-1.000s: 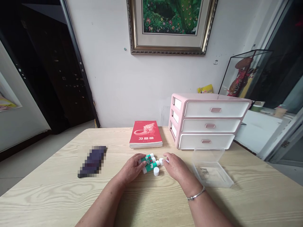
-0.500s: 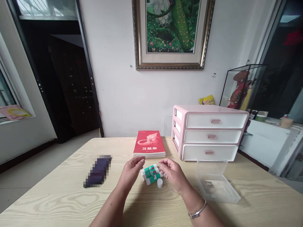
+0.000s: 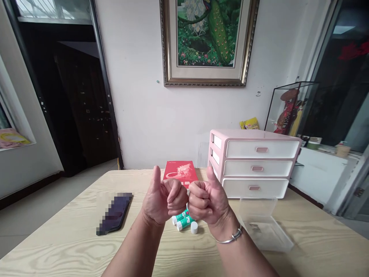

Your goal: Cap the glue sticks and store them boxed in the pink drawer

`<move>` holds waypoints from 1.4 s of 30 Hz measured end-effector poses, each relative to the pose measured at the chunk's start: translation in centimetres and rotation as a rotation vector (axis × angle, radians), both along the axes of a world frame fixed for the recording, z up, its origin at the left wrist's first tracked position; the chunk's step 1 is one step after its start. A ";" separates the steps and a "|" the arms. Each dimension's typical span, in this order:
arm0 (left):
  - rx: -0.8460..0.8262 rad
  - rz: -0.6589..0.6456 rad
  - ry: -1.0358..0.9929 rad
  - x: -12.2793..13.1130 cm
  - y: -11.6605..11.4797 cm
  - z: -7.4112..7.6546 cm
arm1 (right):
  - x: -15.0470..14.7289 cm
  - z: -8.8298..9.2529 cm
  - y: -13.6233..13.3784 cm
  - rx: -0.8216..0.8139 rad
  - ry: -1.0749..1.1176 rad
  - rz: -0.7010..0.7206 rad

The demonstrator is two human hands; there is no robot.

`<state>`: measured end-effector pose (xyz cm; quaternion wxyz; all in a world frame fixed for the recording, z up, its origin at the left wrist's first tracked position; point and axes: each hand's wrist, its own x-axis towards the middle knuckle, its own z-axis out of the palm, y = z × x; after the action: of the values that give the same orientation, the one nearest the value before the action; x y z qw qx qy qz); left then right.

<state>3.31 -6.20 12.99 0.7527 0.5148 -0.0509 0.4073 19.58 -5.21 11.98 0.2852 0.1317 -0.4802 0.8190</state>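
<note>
My left hand (image 3: 163,200) and my right hand (image 3: 206,202) are raised above the table, knuckles touching, each curled into a fist with the thumb pointing up and nothing in them. Below and behind them, green-and-white glue sticks (image 3: 182,220) lie on the wooden table (image 3: 72,246), partly hidden by the fists. A loose white cap (image 3: 194,227) stands beside the sticks. A silver bracelet (image 3: 229,238) circles my right wrist.
A red book (image 3: 181,170) lies at the back of the table. A pink three-drawer organiser (image 3: 255,163) stands to the right, with a clear open plastic box (image 3: 263,225) in front of it. A dark phone (image 3: 113,213) lies at left.
Both hands have lifted off the glue sticks, risen toward the camera and closed into thumbs-up fists pressed together. The glue sticks and cap stay on the table.
</note>
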 end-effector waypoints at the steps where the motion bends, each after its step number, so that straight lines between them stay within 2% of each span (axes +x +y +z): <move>1: 0.043 -0.040 0.002 0.0 -0.1 0.4 | -0.3 0.2 -0.1 0.025 0.034 0.048; 4: 0.153 -0.139 0.005 -0.1 -0.3 1.1 | -1.0 0.8 -0.3 0.114 0.145 0.165; 7: 0.211 -0.217 0.007 -0.3 0.0 0.8 | -1.5 0.7 -0.1 0.180 0.211 0.246; 14: 0.130 -0.409 0.006 -0.4 1.3 -1.1 | -2.2 -1.6 1.2 0.114 0.214 0.370; 17: 0.148 -0.459 -0.015 -0.2 1.0 -1.1 | -2.2 -1.9 1.1 0.121 0.171 0.399; 21: 0.182 -0.485 0.017 -0.2 0.3 -0.8 | -2.1 -1.7 0.8 0.209 0.209 0.476; 30: 0.218 -0.452 0.091 -0.6 0.0 -0.8 | -1.6 -1.1 0.3 0.149 0.115 0.404; 33: 0.220 -0.450 0.083 -0.6 0.0 -0.8 | -1.4 -1.4 0.6 0.143 0.087 0.387; 38: 0.192 -0.442 0.069 -0.7 0.5 -0.9 | -1.2 -2.3 2.0 0.081 -0.048 0.277; 42: 0.185 -0.410 0.071 -0.8 0.9 -1.1 | -1.1 -2.3 2.3 0.079 -0.097 0.249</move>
<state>2.50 -5.33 11.92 0.7707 0.5744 -0.1650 0.2209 18.44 -2.95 9.69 0.1522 0.1618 -0.5053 0.8338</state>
